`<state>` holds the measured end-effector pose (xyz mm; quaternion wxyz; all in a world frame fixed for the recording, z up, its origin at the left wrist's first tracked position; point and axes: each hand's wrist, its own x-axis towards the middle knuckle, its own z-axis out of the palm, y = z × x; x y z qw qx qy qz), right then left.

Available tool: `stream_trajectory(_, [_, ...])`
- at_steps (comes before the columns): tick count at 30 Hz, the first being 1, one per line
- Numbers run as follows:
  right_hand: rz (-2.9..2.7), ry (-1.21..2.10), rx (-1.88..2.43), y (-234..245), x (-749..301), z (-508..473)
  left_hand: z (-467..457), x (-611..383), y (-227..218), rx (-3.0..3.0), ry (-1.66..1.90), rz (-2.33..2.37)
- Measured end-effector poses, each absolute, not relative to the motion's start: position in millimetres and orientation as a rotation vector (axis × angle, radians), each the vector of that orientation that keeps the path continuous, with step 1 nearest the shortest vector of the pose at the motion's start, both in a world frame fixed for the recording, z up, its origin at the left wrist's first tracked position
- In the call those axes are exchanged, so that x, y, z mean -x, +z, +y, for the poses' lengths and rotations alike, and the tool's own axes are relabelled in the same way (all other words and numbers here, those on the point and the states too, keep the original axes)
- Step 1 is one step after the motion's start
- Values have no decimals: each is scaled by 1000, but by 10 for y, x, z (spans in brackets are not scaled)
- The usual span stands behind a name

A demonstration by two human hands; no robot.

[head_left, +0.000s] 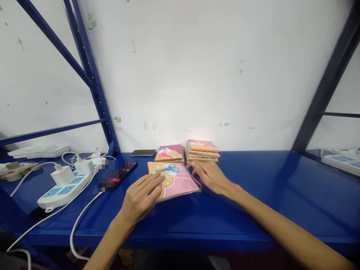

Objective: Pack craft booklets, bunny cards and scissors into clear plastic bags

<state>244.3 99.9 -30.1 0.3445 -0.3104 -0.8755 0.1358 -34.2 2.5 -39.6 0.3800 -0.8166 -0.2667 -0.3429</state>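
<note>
Pink wrapped booklet (176, 180) right under you: your left hand (142, 197) lies spread flat on it, your right hand (210, 177) curls its fingertips against the edge!

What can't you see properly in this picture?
In the head view:
- Black smartphone: a blocky blur hides much of it.
- Pink plastic-wrapped booklet: the left hand and right hand cover parts.
- Stack of orange-edged booklets: any small print is too small to read.

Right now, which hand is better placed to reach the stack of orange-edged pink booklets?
Probably the right hand: its fingertips are nearest the stack, while the left hand rests on the pink packet.
</note>
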Motion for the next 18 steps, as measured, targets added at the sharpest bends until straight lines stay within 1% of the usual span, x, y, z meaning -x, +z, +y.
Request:
stream_trajectory(3, [-2293,360,873,-330,-2448,1045,-2,297,-397,2060,-909,-644])
stream_trajectory(7, [-2281,492,945,-372,-2443,1116,-1,262,-380,2040,-910,-627])
stream_trajectory(10, [-2279,717,954,-378,-2440,1153,7,237,-369,2045,-908,-617])
stream_trajectory(14, [-2233,1107,935,-387,-2420,1162,5,220,-374,2027,-917,-610])
stream_trajectory(18, [-2063,1440,843,-409,-2412,1151,7,226,-376,2051,-904,-626])
